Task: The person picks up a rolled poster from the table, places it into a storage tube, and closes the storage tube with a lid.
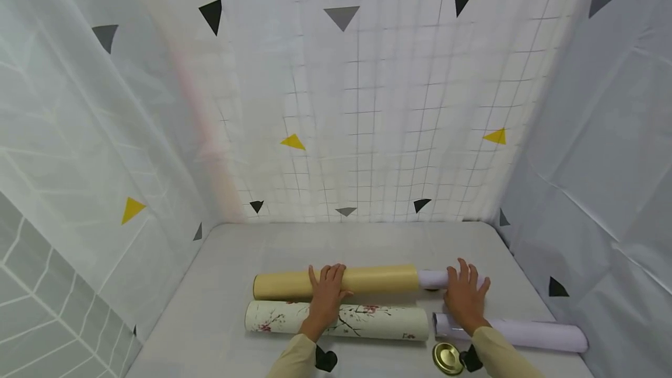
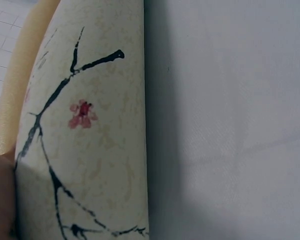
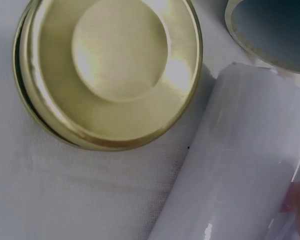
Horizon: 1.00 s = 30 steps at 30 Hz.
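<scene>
A gold tube (image 1: 378, 279) lies across the table, and a pale lilac roll (image 1: 431, 279) sticks out of its right end. My left hand (image 1: 326, 299) holds the gold tube from above, fingers over its far side and thumb toward the near side. My right hand (image 1: 466, 296) rests on the lilac roll with spread fingers, hiding its outer end. In front of the gold tube, under my left wrist, lies a cream tube (image 1: 388, 321) with painted branches and red blossoms, seen close in the left wrist view.
A second lilac roll (image 1: 546, 334) lies at the right, partly behind my right wrist. Near it a round gold lid (image 1: 448, 359) rests on the white table (image 1: 220, 308). The right wrist view shows a hollow tube end (image 3: 275, 35) beyond the lid. White sheets hang around the table.
</scene>
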### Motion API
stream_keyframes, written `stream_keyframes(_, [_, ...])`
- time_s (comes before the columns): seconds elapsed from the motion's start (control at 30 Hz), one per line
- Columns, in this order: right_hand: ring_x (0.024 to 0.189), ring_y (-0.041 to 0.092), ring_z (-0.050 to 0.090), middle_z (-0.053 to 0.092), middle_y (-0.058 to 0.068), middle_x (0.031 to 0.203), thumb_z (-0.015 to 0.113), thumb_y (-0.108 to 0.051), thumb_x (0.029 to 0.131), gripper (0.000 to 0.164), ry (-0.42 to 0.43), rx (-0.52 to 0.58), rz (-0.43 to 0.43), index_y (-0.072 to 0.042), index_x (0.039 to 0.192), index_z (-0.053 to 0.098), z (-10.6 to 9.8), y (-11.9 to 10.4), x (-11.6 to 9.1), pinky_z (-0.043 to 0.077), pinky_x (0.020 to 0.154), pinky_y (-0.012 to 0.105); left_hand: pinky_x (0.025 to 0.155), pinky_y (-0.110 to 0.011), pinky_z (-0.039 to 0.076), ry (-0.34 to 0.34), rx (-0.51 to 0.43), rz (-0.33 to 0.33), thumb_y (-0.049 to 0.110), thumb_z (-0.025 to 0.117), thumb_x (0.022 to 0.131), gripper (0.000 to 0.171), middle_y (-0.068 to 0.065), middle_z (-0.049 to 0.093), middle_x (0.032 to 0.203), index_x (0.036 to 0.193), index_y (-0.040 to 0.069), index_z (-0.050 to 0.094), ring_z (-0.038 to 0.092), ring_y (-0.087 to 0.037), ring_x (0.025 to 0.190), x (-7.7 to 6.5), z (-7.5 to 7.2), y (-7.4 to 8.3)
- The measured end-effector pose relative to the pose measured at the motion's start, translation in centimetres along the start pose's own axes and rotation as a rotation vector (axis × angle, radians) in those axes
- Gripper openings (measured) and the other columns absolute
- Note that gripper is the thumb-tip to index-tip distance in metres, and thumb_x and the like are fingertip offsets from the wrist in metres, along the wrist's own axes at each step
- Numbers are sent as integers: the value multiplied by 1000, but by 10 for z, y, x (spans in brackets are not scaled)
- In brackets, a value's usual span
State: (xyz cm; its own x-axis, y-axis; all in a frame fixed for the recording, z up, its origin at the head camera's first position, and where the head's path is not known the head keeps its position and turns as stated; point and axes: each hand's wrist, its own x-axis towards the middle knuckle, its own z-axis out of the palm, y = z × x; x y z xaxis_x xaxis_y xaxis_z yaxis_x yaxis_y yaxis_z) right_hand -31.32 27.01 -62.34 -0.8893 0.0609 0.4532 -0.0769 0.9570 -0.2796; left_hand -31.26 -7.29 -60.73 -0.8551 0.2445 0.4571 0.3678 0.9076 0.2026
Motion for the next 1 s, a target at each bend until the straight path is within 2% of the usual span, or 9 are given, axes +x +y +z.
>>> stream_keyframes(0.23, [134,55,31,39,33,145,75,4,75,49,3,23,-13,6,122,58,-5,-3,-3,21,101,83,116,-75,28,2,25,-2,41,79,79,62,-3,64,135,132,15,59,55,-28,128,0,1,0])
stream_keyframes(0.53, [137,57,28,38,34,145,80,-1,77,51,-8,65,4,0,124,61,-12,-10,-1,13,97,93,115,-75,29,27,12,18,43,78,80,63,-4,64,134,132,15,59,55,-28,127,0,4,-3])
stream_keyframes(0.77, [137,55,32,40,31,146,76,-3,74,54,7,86,-38,-4,126,61,-7,-21,3,28,95,85,115,-75,29,46,-3,32,42,79,78,62,-5,64,133,130,14,60,55,-29,126,2,6,-5])
stream_keyframes(1.0, [135,52,37,45,29,147,81,-10,76,54,9,64,-79,-9,127,63,0,-30,2,39,90,74,116,-74,28,26,-10,14,42,78,79,61,-4,64,133,130,15,59,55,-28,126,1,6,-3])
